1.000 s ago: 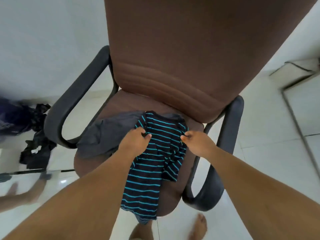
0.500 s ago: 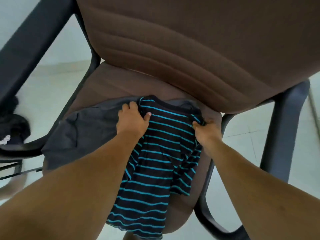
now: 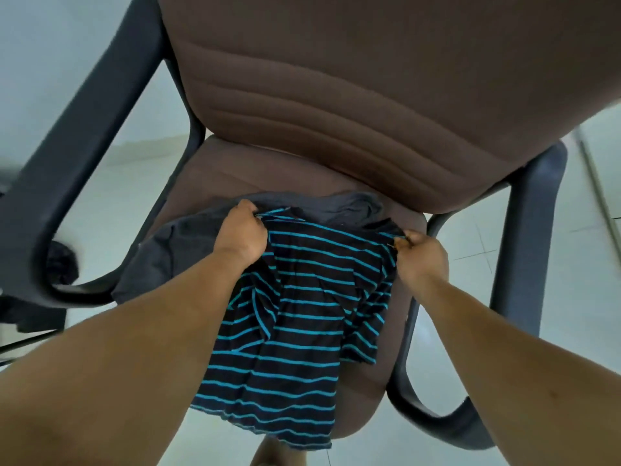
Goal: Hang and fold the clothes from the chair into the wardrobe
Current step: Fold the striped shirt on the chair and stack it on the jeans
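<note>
chair (image 3: 336,95): brown fabric office chair with dark plastic armrests, seen from above and in front. It's the landmark for everything below.

striped shirt (image 3: 302,317): black with thin turquoise stripes. It's on the chair seat, top edge near the foot of the backrest, and the lower part spills over the front edge of the seat and hangs off it. Pretty rumpled, with a fold down the middle.

left hand (image 3: 240,235): fingers curled tight, bunching the shirt's top edge at its left corner, over the middle of the seat.

right hand (image 3: 421,253): also curled, pinching the shirt's top right corner, right by the seat's right edge, close to the right armrest post.

grey garment (image 3: 181,250): dark grey cloth lying on the seat under the striped shirt. It sticks out toward the left armrest and a bit peeks out behind the shirt, against the backrest base.

dark clothes (image 3: 60,267): a dark heap on the floor beyond the chair's left armrest, blurry, can't tell what it is.

floor (image 3: 571,280): pale glossy tiles all around the chair.

foot (image 3: 268,454): bare, on the floor just below the seat's front edge, mostly hidden by the shirt hem.

writing/brands: no tag or print on the shirt or chair that I can read.
</note>
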